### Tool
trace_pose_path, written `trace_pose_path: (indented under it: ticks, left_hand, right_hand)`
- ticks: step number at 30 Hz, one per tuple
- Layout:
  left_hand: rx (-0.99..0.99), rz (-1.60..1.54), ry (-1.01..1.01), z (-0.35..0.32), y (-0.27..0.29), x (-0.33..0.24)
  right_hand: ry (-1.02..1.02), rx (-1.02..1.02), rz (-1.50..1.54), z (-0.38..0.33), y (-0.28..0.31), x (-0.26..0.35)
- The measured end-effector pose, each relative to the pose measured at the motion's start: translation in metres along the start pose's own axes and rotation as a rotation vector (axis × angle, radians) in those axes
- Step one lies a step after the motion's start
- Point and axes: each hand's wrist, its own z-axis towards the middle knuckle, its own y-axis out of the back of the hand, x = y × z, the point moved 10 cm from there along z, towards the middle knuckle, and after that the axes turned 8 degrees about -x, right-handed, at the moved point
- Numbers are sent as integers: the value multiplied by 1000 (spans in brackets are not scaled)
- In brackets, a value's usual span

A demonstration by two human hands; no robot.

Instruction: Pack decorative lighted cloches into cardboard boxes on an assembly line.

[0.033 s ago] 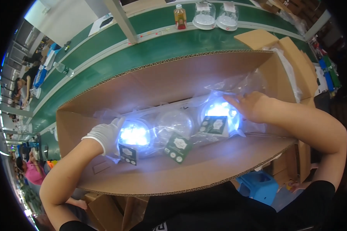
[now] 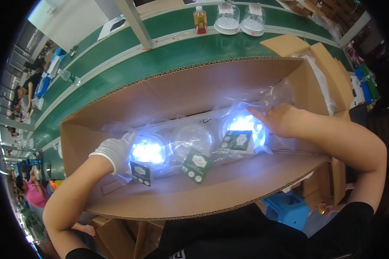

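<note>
Inside a long open carton (image 2: 129,101) three round clear-plastic-bagged pieces sit in a row. Bright bluish-white light comes from the left bagged light (image 2: 148,151) and the right bagged light (image 2: 248,124); the middle bagged round piece (image 2: 192,139) is unlit. A green printed card lies on each: left card (image 2: 141,173), middle card (image 2: 196,166), right card (image 2: 237,141). My left hand (image 2: 112,153), in a white glove, is closed against the left light's outer side. My bare right hand (image 2: 278,120) grips the right light's outer side, its fingertips partly hidden by glare and plastic.
Behind the carton runs a green worktable (image 2: 177,55) with a drink bottle (image 2: 200,20) and two clear domes, one dome (image 2: 227,19) beside the bottle. A metal post (image 2: 135,23) rises there. Open cardboard flaps (image 2: 328,73) stand right; a blue stool (image 2: 286,209) is below. People work at far left.
The whole scene sits slightly farther left in the picture. Both hands keep their places at the two lit pieces.
</note>
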Motion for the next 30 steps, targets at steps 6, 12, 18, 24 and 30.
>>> trace_pose_path:
  ticks: [6,12,18,24,30]
  left_hand:
    - [32,176,30,-1,-7,10]
    - [94,353,17,3,-25,31]
    - [82,360,85,6,-12,37]
    - [115,306,84,5,-23,64]
    - [-1,374,81,5,-17,51]
  right_hand:
    - [-5,173,309,-22,41,12]
    - [135,-202,138,-2,50,38]
    - [48,-4,-5,10,19,42]
    - [49,-9,-205,6,31,55]
    - [221,-259,-3,-9,64,43]
